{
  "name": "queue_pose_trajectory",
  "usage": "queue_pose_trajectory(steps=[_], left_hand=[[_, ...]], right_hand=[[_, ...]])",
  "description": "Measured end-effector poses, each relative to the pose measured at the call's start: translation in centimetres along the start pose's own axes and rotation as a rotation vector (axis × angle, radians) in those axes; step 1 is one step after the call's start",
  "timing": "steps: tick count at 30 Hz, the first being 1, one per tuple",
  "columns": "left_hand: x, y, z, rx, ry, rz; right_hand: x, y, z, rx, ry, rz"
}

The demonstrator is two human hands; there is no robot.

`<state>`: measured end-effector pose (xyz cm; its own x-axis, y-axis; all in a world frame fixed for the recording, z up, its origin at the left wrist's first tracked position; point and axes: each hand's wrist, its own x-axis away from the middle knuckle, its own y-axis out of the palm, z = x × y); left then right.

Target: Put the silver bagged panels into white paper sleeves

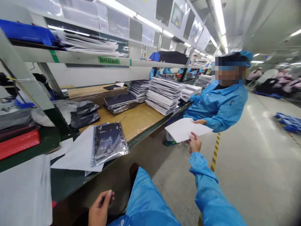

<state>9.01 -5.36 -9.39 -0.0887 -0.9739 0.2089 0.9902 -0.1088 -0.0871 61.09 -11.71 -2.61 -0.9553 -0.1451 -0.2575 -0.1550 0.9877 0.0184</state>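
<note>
My right hand point(194, 142) is stretched out to the right and pinches the near edge of a white sheet point(185, 128). A co-worker in a blue coat point(219, 106) holds the same sheet at its far edge with one hand point(200, 121). My left hand point(100, 208) rests low by my lap, fingers loosely curled, with nothing visible in it. On the bench in front of me a dark part in a clear plastic bag point(108, 142) lies on another white sheet point(78, 152).
The green-edged bench point(141, 133) runs away to the right, carrying stacks of bagged parts point(163, 94), dark bags point(82, 114) and brown cardboard point(137, 119). A red tray point(18, 142) sits at left. Shelves with papers hang above. Grey floor with a yellow line point(215, 152) lies right.
</note>
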Motion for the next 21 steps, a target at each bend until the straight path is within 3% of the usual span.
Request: queue_pose_trajectory(steps=[3, 7, 11, 14, 16, 21], left_hand=[[-0.6, 1.9, 2.5, 0.041, 0.055, 0.103], [-1.9, 3.3, 5.7, 0.165, 0.078, 0.23], [-2.9, 3.3, 7.9, 0.318, -0.028, 0.311], [-3.2, 3.2, 8.7, 0.389, -0.111, 0.348], [-3.4, 3.1, 9.1, 0.402, -0.125, 0.366], [-3.3, 3.2, 9.7, 0.412, -0.112, 0.393]], right_hand=[[1.5, 0.7, 1.4, -0.071, 0.084, -0.052], [6.1, 2.6, 2.9, -0.094, 0.203, -0.174], [12.7, 6.2, 1.7, -0.08, 0.337, -0.585], [17.5, 9.8, -1.2, -0.174, 0.447, -1.009], [20.2, 12.3, -3.3, -0.237, 0.552, -1.218], [23.9, 17.1, -6.6, -0.343, 0.789, -1.403]])
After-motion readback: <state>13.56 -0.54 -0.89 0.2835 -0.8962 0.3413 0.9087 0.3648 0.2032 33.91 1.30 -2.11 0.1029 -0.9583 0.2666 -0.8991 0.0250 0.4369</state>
